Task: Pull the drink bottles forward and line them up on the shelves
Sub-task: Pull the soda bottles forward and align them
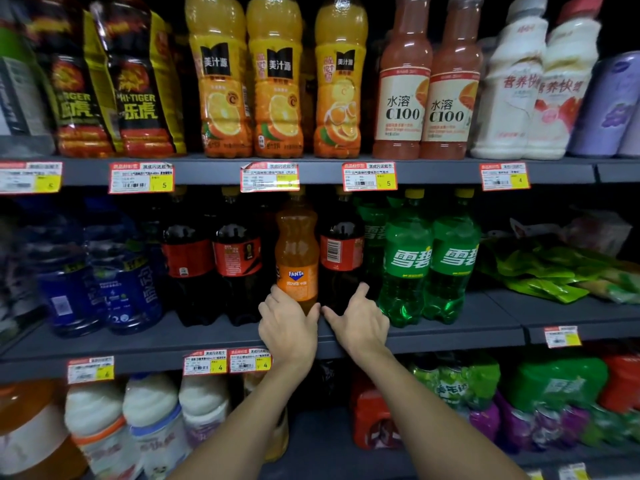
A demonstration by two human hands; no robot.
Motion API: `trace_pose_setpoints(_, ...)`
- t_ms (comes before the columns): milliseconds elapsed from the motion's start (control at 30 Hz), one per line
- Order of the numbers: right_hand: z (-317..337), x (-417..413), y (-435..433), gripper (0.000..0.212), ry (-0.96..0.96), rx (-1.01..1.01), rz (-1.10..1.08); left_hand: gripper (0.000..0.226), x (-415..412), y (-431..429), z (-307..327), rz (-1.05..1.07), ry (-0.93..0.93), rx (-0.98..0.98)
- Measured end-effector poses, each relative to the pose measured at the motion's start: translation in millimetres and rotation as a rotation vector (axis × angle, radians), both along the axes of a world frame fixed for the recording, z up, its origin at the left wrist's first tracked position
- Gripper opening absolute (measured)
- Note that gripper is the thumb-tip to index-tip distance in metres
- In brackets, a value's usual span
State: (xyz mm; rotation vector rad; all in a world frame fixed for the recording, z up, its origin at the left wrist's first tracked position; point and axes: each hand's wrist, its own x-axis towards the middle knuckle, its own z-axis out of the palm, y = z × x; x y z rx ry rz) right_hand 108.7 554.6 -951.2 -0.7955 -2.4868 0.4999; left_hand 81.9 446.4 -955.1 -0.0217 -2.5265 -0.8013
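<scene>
1. Orange Fanta bottle stands upright on the middle shelf, set back from the front edge.
2. The left hand grips its base, with the fingers curled round the left side and the thumb on the right.
3. A dark cola bottle stands just beside it on the right. The right hand holds its base, fingers wrapped round the right side.
4. The two thumbs nearly meet between the bottles.
5. Green Sprite bottles stand further right, nearer the shelf edge.
</scene>
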Motion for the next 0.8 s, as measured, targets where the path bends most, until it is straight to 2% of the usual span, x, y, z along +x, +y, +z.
trace_pose_setpoints(200,1,19,-1,0.066,0.025,-0.009,0.045,0.075,12,0,4,0.006,-0.024,0.028)
trace_pose_setpoints(433,5,35,7,0.071,-0.035,0.017,0.107,0.079,38,-10,8,-0.016,-0.039,0.07)
trace_pose_setpoints(633,1,38,12,0.087,-0.026,-0.079,0.168,0.072,46,-35,-4,-0.193,0.032,0.148)
trace_pose_setpoints(733,0,38,12,0.093,-0.022,-0.11,0.162,0.077,33,-48,1,-0.301,-0.012,0.268)
trace_pose_setpoints(800,2,36,10,0.099,-0.027,-0.169,0.172,0.072,26,-50,4,-0.391,-0.034,0.307)
